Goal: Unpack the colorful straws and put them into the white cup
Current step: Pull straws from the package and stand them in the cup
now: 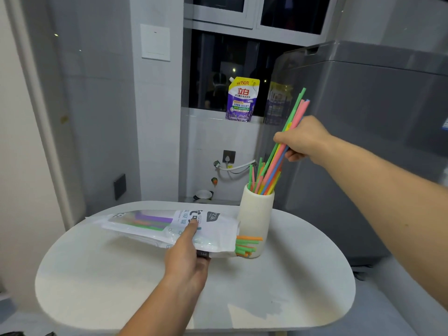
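— Setting, please.

— Grey-walled utility corner; dark window at the back; white oval table (97,275) in the foreground. A wall switch plate (155,42) is mounted upper left, a purple detergent pouch (242,100) stands on the window sill, and a grey washing machine (375,141) fills the right side.

— Item one, leftmost on the table?

— Straw package (155,226), white and clear plastic, lying flat and pointing left to right. Purple, orange and green straws show through its clear window. Its open right end touches the base of the cup, and orange and green straw ends (247,246) stick out there.

— The hand on it?

— Left hand (188,258), forearm coming up from the bottom edge. It is closed on the package's near edge: thumb laid on top over the printed label, fingers tucked underneath, only partly visible.

— Next to the right?

— White cup (255,219), tall and ribbed, upright near the table's far right edge. Several green, orange and pink straws already stand inside it, leaning right.

— And the last entry?

— Right hand (301,141), raised above and to the right of the cup, forearm entering from the right edge, back of hand toward the camera. Fingers are wrapped tightly around a bundle of colorful straws (278,161), green, pink, yellow, orange and blue. The bundle tilts, upper ends fanning up to the right past the knuckles, lower ends inside the cup's mouth.
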